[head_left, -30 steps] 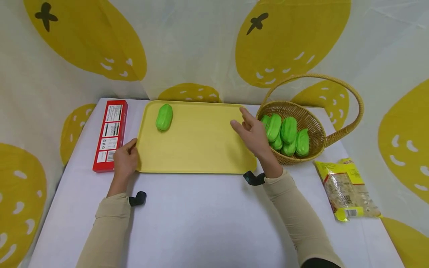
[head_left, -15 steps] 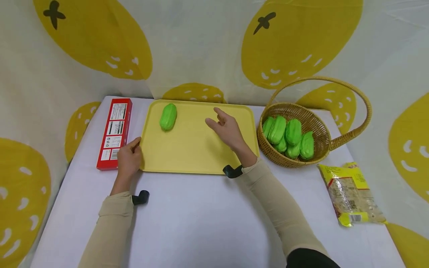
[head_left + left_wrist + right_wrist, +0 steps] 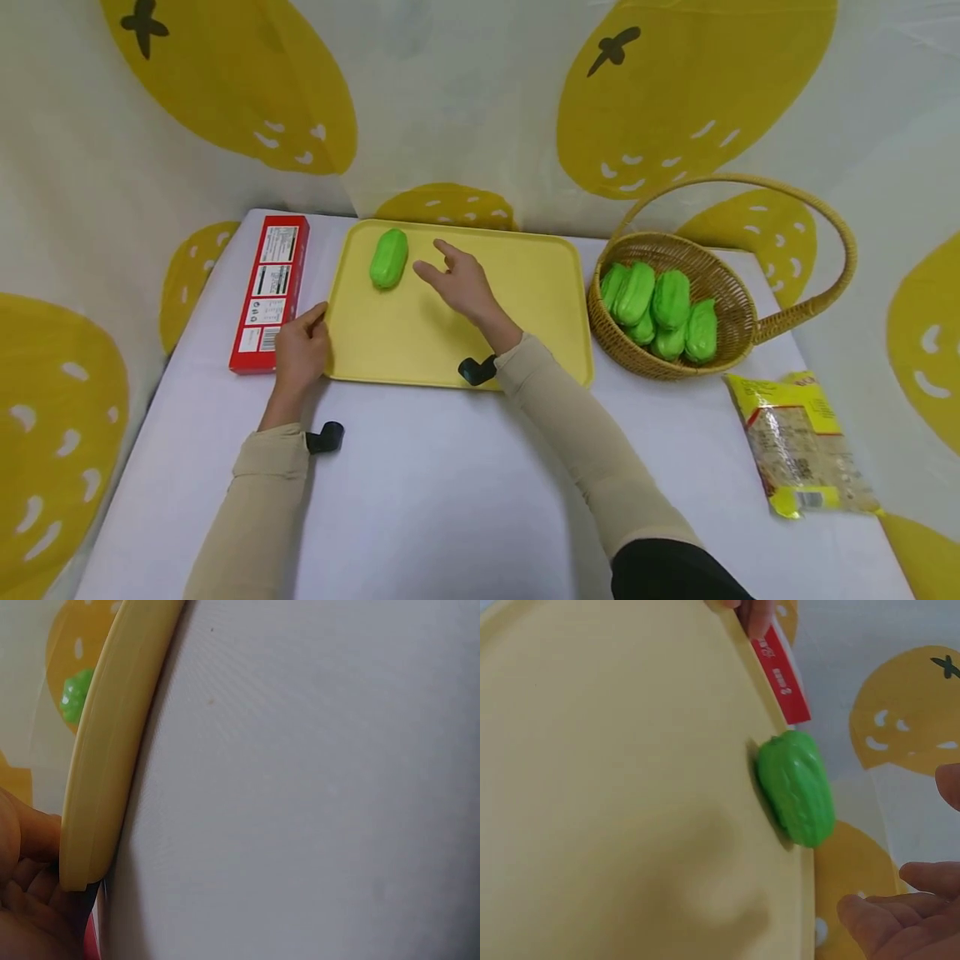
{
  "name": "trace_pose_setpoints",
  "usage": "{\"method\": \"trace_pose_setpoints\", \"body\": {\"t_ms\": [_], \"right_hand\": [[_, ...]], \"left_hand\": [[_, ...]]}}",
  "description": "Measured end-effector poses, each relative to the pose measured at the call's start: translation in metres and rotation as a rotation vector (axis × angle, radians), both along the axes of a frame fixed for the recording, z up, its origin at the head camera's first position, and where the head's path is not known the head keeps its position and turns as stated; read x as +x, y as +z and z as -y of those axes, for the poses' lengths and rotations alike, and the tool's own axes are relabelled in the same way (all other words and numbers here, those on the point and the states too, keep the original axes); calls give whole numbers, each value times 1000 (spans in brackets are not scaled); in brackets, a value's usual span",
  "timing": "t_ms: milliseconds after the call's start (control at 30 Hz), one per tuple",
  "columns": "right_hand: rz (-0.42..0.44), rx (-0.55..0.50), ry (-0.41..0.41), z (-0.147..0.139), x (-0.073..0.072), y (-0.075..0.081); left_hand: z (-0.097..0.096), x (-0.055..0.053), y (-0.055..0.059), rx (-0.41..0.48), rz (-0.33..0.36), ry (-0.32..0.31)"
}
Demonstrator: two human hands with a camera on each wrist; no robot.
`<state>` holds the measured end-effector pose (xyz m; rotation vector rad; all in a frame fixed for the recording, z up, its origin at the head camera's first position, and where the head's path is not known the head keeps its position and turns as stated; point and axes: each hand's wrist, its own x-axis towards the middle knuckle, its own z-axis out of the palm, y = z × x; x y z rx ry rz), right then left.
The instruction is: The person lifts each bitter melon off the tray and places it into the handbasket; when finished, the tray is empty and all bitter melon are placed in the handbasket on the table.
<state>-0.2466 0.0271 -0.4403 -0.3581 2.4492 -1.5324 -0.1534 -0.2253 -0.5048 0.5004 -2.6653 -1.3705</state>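
My left hand (image 3: 302, 350) pinches the left edge of a yellow rectangular tray (image 3: 405, 346), thumb over the rim in the left wrist view. On the tray's far left part lies a glossy, ribbed, oblong green vegetable-shaped piece (image 3: 388, 259), also plain in the right wrist view. Over the middle of the tray hovers my right hand (image 3: 465, 287), fingers loosely extended, holding nothing. It is to the right of the green piece, apart from it. Several similar green pieces (image 3: 671, 298) lie heaped in a wicker basket (image 3: 738, 312) at the tray's right.
A red box (image 3: 268, 292) lies along the tray's left side, close to my left hand. Right of the basket's front is a yellow and clear bag (image 3: 802, 446). The basket's tall handle (image 3: 843, 250) arches over it. Behind the white table (image 3: 420, 483) hangs a patterned curtain (image 3: 450, 100).
My right hand has moved left from beside the basket, across the tray toward the lone green piece. The left hand stays at the tray's edge. The whole head view has shifted slightly.
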Motion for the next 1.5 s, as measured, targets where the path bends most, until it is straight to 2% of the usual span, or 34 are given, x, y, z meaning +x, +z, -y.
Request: {"method": "trace_pose_setpoints", "body": {"t_ms": [167,367,600,833,1000,1267,1500], "right_hand": [[33,19,-4,17,-8,-12],[40,19,-44,36,-18,-25],[33,38,-49,57,-25,-30],[5,110,-53,67,-31,-34],[-26,115,-80,74,-34,-42],[0,124,-110,82,-31,-48],[-34,121,-98,84,-30,-47]], "left_hand": [[0,-2,-2,-14,-39,-4],[-1,-3,-4,-3,-32,-3],[0,-1,-5,-6,-78,13],[0,-2,-1,5,-38,5],[-1,0,1,3,-6,-2],[-2,4,-1,-5,1,10],[-3,1,-2,-3,-12,6]]}}
